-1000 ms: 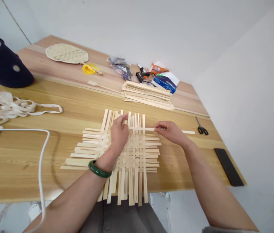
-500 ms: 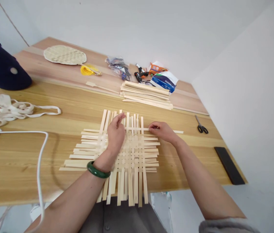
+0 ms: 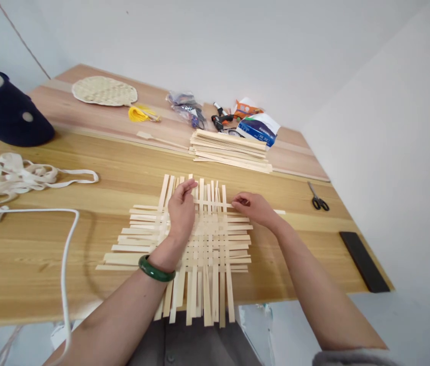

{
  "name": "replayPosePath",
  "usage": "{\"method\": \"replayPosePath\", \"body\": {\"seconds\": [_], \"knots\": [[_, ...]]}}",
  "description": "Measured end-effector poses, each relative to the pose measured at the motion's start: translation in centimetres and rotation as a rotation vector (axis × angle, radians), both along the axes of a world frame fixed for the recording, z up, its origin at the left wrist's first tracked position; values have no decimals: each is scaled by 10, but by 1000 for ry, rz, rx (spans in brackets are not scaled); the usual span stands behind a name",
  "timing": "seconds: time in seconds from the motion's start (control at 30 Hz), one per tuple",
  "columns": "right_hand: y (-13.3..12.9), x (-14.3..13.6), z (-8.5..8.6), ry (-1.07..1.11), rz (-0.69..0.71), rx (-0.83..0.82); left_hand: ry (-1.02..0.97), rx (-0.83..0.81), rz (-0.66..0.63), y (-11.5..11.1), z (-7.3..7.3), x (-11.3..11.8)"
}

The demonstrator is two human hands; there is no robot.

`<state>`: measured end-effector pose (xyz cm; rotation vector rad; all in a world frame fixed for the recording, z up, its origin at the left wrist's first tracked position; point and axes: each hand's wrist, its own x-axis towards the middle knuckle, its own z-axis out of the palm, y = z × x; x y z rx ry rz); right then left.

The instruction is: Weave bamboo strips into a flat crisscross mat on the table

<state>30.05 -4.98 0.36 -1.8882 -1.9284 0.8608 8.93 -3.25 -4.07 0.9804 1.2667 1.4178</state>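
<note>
A woven mat of flat pale strips, with loose ends sticking out on all sides, lies on the table in front of me. My left hand rests on its upper left part, fingers stretched forward over the upright strip ends; its thumb is hidden. At the mat's upper right, my right hand pinches a thin pale strip. That strip crosses the upright ends from beside my left hand, and its far tip shows past my right hand. A green bangle circles my left wrist.
Behind the mat lies a stack of pale strips. Scissors and a black bar are at right. White tape, a white cable and a dark blue device are left. A woven fan lies at the back.
The pinched strip has slid slightly left, with less of its tip showing past my right hand. My left hand stays nearly in place. The view has shifted a little.
</note>
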Motion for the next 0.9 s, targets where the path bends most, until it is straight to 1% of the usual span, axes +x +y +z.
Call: {"method": "replayPosePath", "body": {"seconds": [0.07,0.2,0.27,0.33,0.4,0.5,0.57,0.77,0.83,0.9], "knots": [[-2,5,-4,-24,-56,57,9,0,-4,-1,1,-1],[-11,16,-18,40,-177,165,5,0,-10,-1,0,0],[-17,18,-28,7,-264,279,11,-3,-7,0,0,0],[-21,17,-38,-82,-327,437,19,-11,-7,0,1,1],[-24,16,-45,-186,-323,553,21,-28,-9,0,3,1],[-25,15,-48,-269,-250,599,14,-56,-4,-1,6,2],[-24,16,-48,-266,-226,602,17,-68,-3,-2,7,2],[-23,18,-48,-239,-242,612,19,-67,-2,-3,8,2],[-22,19,-50,-239,-224,642,21,-79,-5,-3,9,2],[-22,20,-52,-232,-214,707,20,-86,-11,-4,10,2]]}}
